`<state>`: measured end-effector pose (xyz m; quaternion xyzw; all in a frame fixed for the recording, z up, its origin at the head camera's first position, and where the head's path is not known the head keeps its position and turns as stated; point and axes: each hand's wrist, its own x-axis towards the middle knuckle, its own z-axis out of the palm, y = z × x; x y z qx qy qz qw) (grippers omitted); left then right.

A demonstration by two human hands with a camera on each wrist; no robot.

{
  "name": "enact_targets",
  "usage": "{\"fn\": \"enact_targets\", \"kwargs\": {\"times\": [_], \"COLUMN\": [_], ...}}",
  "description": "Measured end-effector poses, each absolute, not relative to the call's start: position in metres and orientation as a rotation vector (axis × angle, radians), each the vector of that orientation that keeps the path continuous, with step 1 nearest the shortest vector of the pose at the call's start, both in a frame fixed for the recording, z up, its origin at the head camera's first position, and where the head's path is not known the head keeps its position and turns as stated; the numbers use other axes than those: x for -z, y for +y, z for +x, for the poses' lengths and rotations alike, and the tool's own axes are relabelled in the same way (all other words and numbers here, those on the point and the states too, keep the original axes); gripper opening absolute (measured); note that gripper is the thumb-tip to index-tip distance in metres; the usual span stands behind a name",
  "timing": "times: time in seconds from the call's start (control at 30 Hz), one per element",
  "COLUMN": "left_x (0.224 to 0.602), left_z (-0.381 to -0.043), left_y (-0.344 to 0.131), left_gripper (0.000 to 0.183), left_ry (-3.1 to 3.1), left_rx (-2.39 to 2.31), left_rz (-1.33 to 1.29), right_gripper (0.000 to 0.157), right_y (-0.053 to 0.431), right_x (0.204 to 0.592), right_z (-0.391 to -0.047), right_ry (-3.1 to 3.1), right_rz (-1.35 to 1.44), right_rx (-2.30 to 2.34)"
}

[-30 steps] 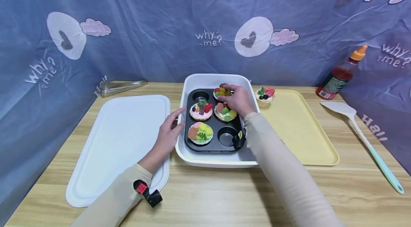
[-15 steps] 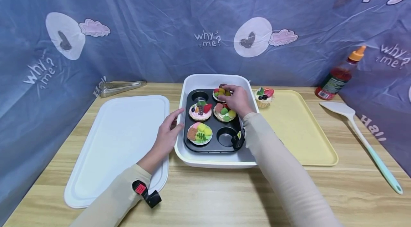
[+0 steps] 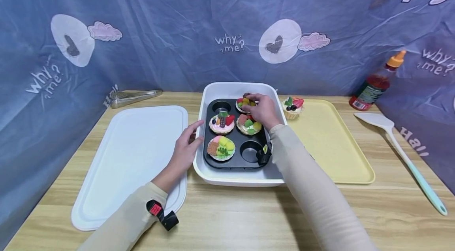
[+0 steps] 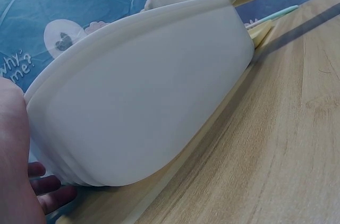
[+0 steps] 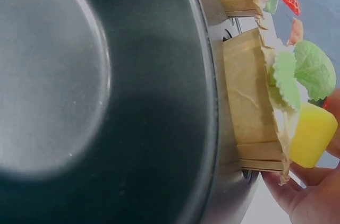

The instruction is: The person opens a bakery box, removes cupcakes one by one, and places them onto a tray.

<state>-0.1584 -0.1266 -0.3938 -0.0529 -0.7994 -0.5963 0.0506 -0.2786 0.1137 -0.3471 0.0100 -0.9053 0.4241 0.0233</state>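
A dark muffin pan lies inside a white tub in the head view. My right hand pinches a fruit-topped tart at the pan's back right cup, thumb on its near side. In front of it sits a tart with green leaves, which partly hides the right hand in the right wrist view. The left column carries a pink-cream tart and a tart with yellow fruit. My left hand rests against the tub's left side with loosely bent fingers; the left wrist view shows the tub's outer wall.
A white tray lies left, with metal tongs behind it. To the right, a yellow tray bears a berry cupcake at its back corner. A sauce bottle and a long-handled spatula are farther right.
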Motion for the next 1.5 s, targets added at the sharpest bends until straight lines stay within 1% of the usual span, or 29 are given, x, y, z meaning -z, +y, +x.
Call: {"fn": "enact_targets", "kwargs": {"times": [1.5], "left_x": [0.3955], "left_z": [-0.1594], "left_y": [-0.1253], "left_gripper": [0.052], "left_ry": [-2.426], "left_rx": [1.822], "left_rz": [-0.151], "right_gripper": [0.039], "right_y": [0.1185], "right_x": [0.3491], "right_z": [-0.2821], "right_ry": [-2.843], "right_rz": [0.179], "right_rx": [-1.268]}}
